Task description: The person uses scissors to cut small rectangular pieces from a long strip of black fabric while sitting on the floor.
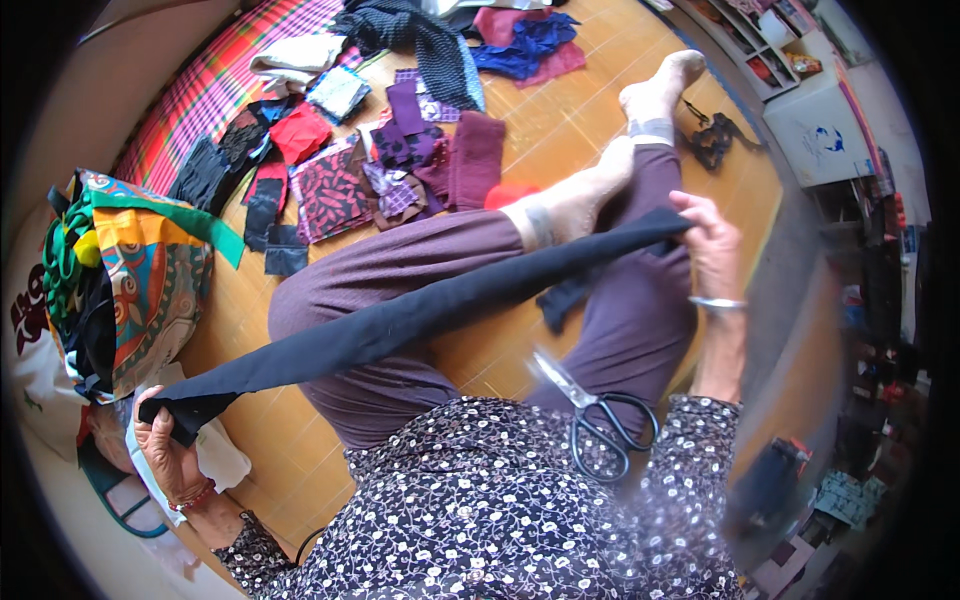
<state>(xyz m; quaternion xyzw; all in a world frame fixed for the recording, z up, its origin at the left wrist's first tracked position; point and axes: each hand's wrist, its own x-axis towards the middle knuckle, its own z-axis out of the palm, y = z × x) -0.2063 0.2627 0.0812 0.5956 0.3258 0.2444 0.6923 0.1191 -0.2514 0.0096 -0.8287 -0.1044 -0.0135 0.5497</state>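
1. Head view: your left hand (pixel 170 455) and right hand (pixel 712 250) each pinch an end of the black fabric strip (pixel 420 310), stretched taut across your knees.
2. Scissors (pixel 595 410) lie on your lap just below the strip — a shifting leg could tip them off.
3. Fabric scraps (pixel 380 160) beyond the strip; its far-end grip is partly hidden — looks closed.

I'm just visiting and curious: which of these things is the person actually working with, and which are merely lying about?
In use:
black fabric strip, stretched between left hand and right hand
scissors, resting on the lap

Lying about:
fabric scraps on the wooden floor
colourful cloth bag
white box
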